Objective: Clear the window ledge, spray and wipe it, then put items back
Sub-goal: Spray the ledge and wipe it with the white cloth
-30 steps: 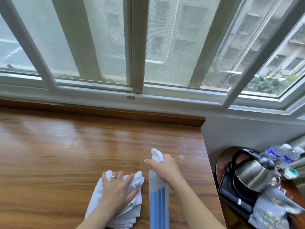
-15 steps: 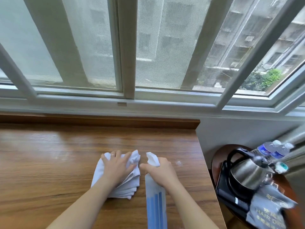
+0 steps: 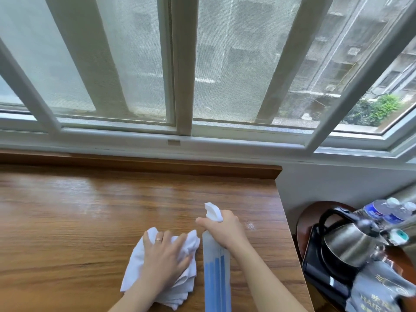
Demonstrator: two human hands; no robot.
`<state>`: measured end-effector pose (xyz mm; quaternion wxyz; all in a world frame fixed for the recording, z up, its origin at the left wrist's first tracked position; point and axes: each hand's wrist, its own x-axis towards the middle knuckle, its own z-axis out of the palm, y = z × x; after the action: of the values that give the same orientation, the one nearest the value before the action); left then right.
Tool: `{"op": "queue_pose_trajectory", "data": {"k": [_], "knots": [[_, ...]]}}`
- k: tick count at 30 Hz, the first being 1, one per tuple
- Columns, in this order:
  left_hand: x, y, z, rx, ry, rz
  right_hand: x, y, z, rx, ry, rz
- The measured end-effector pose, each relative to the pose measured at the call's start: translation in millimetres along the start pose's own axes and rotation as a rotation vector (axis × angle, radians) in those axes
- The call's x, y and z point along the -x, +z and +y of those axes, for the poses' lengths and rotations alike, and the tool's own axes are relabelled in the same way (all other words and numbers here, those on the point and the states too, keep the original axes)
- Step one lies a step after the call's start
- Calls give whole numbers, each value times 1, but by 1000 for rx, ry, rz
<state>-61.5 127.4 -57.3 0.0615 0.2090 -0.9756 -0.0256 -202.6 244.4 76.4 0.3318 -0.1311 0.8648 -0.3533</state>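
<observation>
The wide wooden window ledge [image 3: 90, 210] runs below the white window frame and carries no items apart from what my hands hold. My left hand [image 3: 165, 255] lies flat, fingers spread, pressing a folded white cloth [image 3: 135, 264] onto the wood near the front. Just right of it my right hand [image 3: 225, 230] grips the neck of a clear spray bottle [image 3: 217, 280] with blue stripes. Its white nozzle points away toward the window. A small white wet patch [image 3: 250, 226] sits on the wood right of the bottle.
Right of the ledge's end, lower down, a round wooden side table [image 3: 302, 221] holds a steel kettle [image 3: 346, 244] on a black tray, two water bottles [image 3: 382, 211] and a grey hair dryer bag [image 3: 378, 289]. A raised wooden lip [image 3: 157, 164] borders the ledge at the window.
My left hand slid the cloth forward, then back toward me and slightly right. The right hand and bottle stayed nearly where they were. The view shifted.
</observation>
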Motion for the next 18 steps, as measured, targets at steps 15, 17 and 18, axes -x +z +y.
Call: {"op": "queue_pose_trajectory", "data": {"k": [15,17,18], "knots": [[-35,2,-14,-77,68,-75,-21,3,0,2,38,-19],[-55,2,-17,-101,49,-111,-21,3,1,8,37,-22],[-65,2,-19,-106,36,-133,-20,2,1,16,36,-24]]}}
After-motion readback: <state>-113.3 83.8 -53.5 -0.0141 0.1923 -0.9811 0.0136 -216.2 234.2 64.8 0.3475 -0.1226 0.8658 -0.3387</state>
